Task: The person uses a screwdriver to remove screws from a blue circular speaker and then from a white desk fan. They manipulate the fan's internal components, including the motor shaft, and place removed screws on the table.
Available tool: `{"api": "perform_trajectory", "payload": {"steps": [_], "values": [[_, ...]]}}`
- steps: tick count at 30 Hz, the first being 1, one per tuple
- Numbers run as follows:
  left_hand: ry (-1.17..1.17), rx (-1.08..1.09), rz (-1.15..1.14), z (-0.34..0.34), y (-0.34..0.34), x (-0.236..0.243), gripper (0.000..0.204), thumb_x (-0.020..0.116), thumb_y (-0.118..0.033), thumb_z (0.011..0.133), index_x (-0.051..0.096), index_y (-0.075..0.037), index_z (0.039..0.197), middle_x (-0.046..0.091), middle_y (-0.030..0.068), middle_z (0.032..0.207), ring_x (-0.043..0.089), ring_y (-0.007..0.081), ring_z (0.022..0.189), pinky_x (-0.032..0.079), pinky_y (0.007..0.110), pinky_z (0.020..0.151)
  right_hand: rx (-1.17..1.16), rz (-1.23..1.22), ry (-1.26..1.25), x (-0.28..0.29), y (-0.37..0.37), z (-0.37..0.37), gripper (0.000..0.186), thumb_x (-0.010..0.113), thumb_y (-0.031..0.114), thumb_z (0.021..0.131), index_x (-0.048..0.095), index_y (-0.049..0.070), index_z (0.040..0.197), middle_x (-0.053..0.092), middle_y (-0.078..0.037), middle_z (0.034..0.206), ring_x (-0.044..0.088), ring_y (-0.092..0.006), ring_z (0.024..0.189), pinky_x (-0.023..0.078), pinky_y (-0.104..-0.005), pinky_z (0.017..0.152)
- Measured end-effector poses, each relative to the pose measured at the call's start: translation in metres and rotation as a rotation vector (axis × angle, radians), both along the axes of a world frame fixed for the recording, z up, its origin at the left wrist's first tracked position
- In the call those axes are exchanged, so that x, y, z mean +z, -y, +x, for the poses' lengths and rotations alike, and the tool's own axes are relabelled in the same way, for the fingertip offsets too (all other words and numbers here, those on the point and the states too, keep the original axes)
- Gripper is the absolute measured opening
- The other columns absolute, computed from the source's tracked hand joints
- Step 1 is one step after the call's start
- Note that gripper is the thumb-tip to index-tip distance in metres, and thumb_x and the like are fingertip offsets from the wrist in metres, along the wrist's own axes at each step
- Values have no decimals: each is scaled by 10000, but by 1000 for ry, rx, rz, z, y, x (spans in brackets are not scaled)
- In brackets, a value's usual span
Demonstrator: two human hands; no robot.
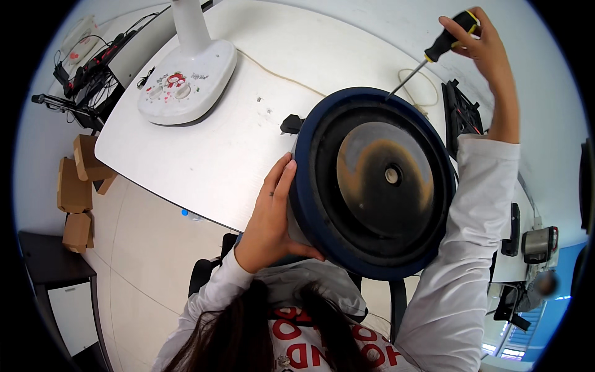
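Note:
A round cooker body with a dark blue rim is tilted toward me at the table's near edge. Inside it lies a scorched metal heating plate with a pale round button at its centre. My left hand grips the cooker's left side, fingers up along the wall and thumb below. Raised at the upper right, my right hand is closed around the black and yellow handle of a screwdriver. The screwdriver's tip meets the far part of the blue rim; whether it sits in a gap cannot be made out.
On the white table, a white fan base with knobs stands at the back left. A pale cord runs toward the cooker, and a black plug lies beside it. Cardboard boxes are stacked on the floor at left.

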State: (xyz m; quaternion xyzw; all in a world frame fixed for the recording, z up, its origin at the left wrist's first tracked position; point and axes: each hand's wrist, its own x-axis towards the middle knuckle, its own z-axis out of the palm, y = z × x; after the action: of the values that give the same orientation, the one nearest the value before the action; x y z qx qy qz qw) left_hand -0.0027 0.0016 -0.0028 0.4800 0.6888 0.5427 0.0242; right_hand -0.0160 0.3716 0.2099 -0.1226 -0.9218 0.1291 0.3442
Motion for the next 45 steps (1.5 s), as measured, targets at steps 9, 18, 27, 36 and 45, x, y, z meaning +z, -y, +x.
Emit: {"api": "perform_trajectory", "payload": {"steps": [9, 18, 27, 36, 45], "values": [[2, 1, 0, -1, 0, -1, 1415, 926, -393, 343, 110, -84, 1456, 194, 273, 1445, 264, 461, 1317, 289, 495, 1073, 93, 31, -153, -4, 89, 3, 313, 607, 109, 879, 446, 47, 1140, 548, -109, 1029, 582, -232, 1029, 487, -325, 845], [6, 4, -12, 0, 1, -1, 1432, 926, -402, 335, 93, -100, 1461, 188, 265, 1450, 258, 461, 1322, 288, 502, 1072, 287, -345, 198, 29, 97, 36, 485, 481, 133, 916, 321, 83, 1371, 439, -193, 1325, 515, -298, 1175, 487, -450, 937], [-11, 10, -19, -1, 1, 0, 1433, 930, -389, 329, 98, -95, 1458, 185, 267, 1449, 262, 461, 1320, 296, 499, 1071, -38, -17, -234, -10, 24, 7, 364, 684, 427, 814, 556, 92, 874, 541, 9, 694, 496, -71, 654, 434, -215, 592], [-18, 10, -6, 1, 1, -2, 1432, 932, -377, 329, 101, -81, 1456, 190, 274, 1446, 272, 466, 1312, 299, 490, 1070, 399, -332, -87, 0, 75, 5, 237, 533, 219, 937, 445, 58, 1088, 530, -74, 922, 623, -200, 870, 516, -346, 795], [0, 8, 5, 1, 2, -2, 1426, 934, -360, 331, 106, -79, 1457, 199, 274, 1443, 278, 467, 1308, 301, 489, 1068, 257, -63, 251, 43, 93, 29, 266, 674, 216, 826, 562, 34, 984, 620, -77, 835, 650, -186, 784, 557, -286, 676]]}}
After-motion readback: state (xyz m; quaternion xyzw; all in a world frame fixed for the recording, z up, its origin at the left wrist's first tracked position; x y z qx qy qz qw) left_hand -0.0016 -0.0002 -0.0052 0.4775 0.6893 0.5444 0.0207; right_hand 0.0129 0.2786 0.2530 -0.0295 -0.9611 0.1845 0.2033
